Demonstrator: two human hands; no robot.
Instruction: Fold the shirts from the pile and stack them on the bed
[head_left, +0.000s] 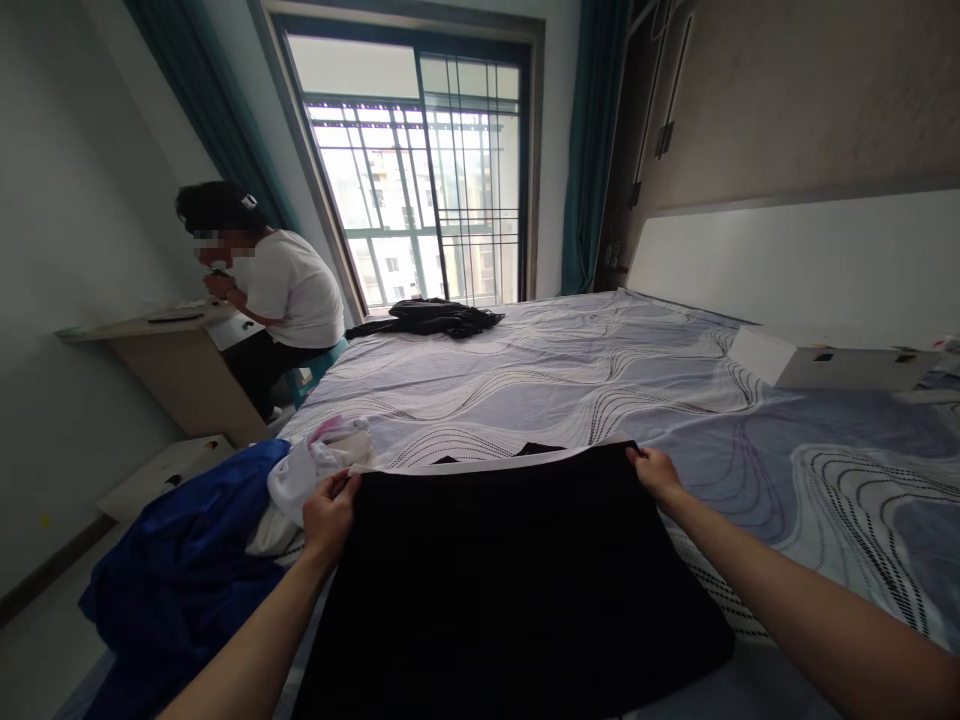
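A black garment (pixel 510 580) with a pale strip along its upper edge is stretched flat between my two hands, over the near part of the bed. My left hand (pixel 330 512) pinches its upper left corner. At the upper right corner, my right hand (pixel 654 472) grips the cloth between thumb and fingers. The garment's lower end runs out of view at the bottom, so I cannot tell its exact kind. Close to my left hand lie crumpled white clothes (pixel 319 462), and a blue cloth (pixel 187 570) is heaped at the bed's left edge.
The bed (pixel 517 380) has a wavy-patterned sheet. Dark clothing (pixel 435 318) lies at its far edge. A white box (pixel 840 358) rests by the headboard (pixel 810 250). On the left, a person in a white shirt (pixel 289 290) sits at a desk (pixel 169 330). Another box (pixel 165 475) stands below.
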